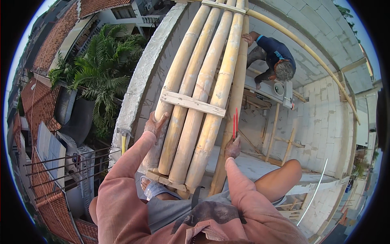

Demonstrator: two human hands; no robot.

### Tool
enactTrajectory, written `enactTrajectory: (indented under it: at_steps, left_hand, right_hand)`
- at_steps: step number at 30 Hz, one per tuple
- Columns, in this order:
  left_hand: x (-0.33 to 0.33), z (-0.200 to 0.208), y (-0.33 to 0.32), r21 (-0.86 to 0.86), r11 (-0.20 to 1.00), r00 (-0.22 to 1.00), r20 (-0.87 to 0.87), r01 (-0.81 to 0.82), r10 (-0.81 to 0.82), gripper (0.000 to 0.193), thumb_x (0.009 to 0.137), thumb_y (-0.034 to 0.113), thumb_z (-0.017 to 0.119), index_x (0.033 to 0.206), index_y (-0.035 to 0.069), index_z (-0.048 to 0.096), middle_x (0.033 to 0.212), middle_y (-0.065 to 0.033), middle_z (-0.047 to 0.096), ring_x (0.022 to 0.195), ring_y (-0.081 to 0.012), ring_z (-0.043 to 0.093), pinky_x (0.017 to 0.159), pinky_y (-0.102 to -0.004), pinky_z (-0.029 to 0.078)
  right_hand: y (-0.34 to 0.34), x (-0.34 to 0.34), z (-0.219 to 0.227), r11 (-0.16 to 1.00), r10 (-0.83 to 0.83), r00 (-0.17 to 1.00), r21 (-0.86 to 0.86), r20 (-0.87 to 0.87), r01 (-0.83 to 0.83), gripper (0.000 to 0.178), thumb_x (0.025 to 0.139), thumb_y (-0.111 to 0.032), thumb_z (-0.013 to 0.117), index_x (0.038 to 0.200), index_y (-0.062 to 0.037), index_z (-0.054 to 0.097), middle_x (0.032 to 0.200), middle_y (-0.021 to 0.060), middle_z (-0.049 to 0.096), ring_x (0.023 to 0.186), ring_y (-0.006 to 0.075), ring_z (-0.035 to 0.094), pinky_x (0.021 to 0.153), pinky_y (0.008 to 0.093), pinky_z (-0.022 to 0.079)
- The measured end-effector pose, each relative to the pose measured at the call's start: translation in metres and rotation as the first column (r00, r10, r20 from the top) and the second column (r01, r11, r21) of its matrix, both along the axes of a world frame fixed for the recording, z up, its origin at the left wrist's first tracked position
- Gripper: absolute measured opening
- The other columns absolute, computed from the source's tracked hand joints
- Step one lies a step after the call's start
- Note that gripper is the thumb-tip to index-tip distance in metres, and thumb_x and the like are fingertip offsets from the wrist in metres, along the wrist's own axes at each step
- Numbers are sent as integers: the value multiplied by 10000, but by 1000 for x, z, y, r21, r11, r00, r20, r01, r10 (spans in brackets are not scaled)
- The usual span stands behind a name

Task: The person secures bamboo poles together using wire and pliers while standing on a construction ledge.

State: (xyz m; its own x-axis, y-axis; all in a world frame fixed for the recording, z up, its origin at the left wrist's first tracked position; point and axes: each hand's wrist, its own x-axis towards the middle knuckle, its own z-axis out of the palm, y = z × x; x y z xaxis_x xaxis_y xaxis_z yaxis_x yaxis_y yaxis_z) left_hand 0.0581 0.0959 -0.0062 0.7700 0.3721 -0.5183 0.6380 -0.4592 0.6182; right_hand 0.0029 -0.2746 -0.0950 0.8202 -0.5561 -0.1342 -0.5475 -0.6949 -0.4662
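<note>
Pink ribbed long sleeves (122, 205) reach out over a platform of pale yellow bamboo poles (205, 85), lying straight ahead of the seated person! Left hand (155, 124) touches the round, smooth outermost bamboo pole (178, 69), just below a pale nailed wooden crosspiece (193, 104); whether it's clamped there, I can't tell. Right hand (232, 148) is closed around a slim tool with two red handles (235, 122). Stiff stuff, that bamboo, probably hefty as one panel and slick under dusty palms. Best hold, I'd say: an outer pole, right beside the crosspiece.
</note>
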Motion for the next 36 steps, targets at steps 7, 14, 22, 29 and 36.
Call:
enactTrajectory:
  at_steps: [7, 14, 22, 29, 36]
  left_hand:
    - [-4, 10, -3, -16, 998, 998, -26, 60, -61, 1011, 799, 811, 590, 1471, 76, 421, 1296, -261, 631, 1224, -389, 610, 1028, -452, 466]
    - [30, -18, 44, -21, 878, 823, -338, 478, -456, 1275, 770, 934, 433, 1474, -107, 217, 1402, -348, 516, 1340, -411, 521, 1095, -463, 402]
    - [41, 10, 36, -119, 789, 674, -453, 602, -583, 1255, 778, 944, 375, 1557, -13, 147, 1535, -298, 390, 1413, -386, 444, 1135, -472, 363]
    - [75, 59, 34, -194, 636, 339, -712, 747, -615, 1083, 797, 928, 348, 1601, 203, 299, 1501, -175, 514, 1249, -360, 612, 1078, -471, 449]
    - [82, 45, 42, -160, 435, 244, -638, 886, -731, 1042, 814, 914, 336, 1561, 190, 395, 1541, -92, 484, 1280, -331, 587, 1113, -452, 420]
  right_hand:
    - [4, 6, 8, 995, -100, 988, -19, -117, 98, 330, 1010, -311, 537, 1313, -181, 510, 1239, 133, 660, 1105, 400, 644, 892, 542, 507]
    - [12, 9, 18, 995, -98, 983, -31, -157, 94, 322, 1006, -311, 531, 1293, -166, 511, 1211, 153, 670, 1105, 411, 639, 899, 531, 499]
    - [0, 5, -7, 992, -125, 983, -44, -136, 120, 290, 1010, -348, 517, 1204, -131, 513, 1171, 182, 671, 1063, 448, 641, 862, 566, 500]
    - [4, 5, -2, 992, -108, 992, -74, -69, 103, 304, 1018, -366, 494, 1165, -101, 507, 1131, 221, 663, 1035, 469, 639, 843, 570, 498]
    - [7, 4, -10, 983, -101, 990, -164, -94, 85, 342, 999, -396, 514, 1184, -109, 511, 1123, 225, 664, 996, 472, 653, 834, 580, 499]
